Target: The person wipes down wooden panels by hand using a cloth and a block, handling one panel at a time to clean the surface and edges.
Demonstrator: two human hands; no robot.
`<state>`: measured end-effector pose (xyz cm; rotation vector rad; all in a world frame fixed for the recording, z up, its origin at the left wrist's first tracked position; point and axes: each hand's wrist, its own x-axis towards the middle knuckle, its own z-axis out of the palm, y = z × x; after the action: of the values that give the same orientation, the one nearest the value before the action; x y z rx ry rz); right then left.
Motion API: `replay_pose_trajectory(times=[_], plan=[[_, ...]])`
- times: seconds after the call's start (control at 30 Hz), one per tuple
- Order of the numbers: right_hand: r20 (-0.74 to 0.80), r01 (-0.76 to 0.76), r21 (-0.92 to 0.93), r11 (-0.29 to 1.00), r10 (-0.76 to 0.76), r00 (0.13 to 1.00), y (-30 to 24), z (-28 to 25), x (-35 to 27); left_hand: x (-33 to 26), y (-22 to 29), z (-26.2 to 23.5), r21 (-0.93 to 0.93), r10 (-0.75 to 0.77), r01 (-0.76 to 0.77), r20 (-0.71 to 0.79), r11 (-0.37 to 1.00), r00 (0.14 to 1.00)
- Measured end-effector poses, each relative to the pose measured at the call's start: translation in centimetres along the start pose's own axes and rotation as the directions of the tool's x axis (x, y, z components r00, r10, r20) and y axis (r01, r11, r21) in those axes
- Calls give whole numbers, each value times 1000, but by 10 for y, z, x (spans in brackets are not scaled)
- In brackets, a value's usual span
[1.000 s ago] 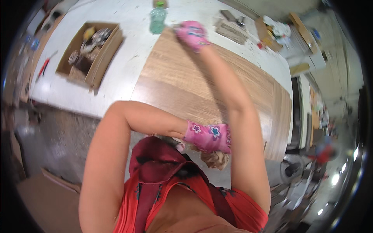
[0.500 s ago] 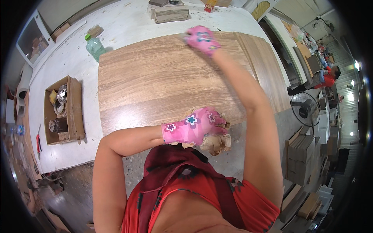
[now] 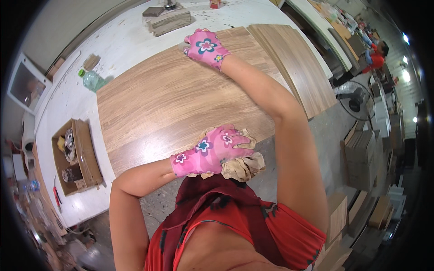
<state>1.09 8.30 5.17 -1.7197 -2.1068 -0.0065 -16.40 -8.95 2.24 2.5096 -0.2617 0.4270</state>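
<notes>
Wood-grain panel (image 3: 181, 99): flat on white counter (image 3: 68, 113). Left hand (image 3: 212, 149), pink floral glove: curled shut on beige rag (image 3: 242, 167) at panel's near edge. Right hand (image 3: 205, 47): fingers spread flat, pressing far edge.

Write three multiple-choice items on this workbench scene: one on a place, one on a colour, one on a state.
1. Where does the right hand rest?
A. on the far edge of the wood-grain panel
B. inside the cardboard box
C. on the standing fan

2. What colour are the gloves on both hands?
A. plain white
B. pink with flowers
C. black

3. What is the left hand doing?
A. hanging free off the panel
B. pressing a crumpled tan rag at the panel's near edge
C. gripping the green bottle

Answers: 1 A, the gloved palm lies flat at the panel's far side. 2 B, both gloves show a pink flowered print. 3 B, the fingers curl over the rag against the near edge; the green bottle lies apart on the white table.
</notes>
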Motion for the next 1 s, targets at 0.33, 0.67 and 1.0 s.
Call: replay_pose_trajectory(times=[0.33,0.67,1.0], plan=[[-149,-472,-325,819,449,881,204,-76,-59,6,2,-3,-14,-36,37,74,999,997],[-110,-529,10,849,526,843,159,-56,-75,6,-1,-2,-34,-3,5,62,999,998],[30,-600,9,800,600,800,94,-103,-184,8,-6,1,77,18,-28,118,997,993]])
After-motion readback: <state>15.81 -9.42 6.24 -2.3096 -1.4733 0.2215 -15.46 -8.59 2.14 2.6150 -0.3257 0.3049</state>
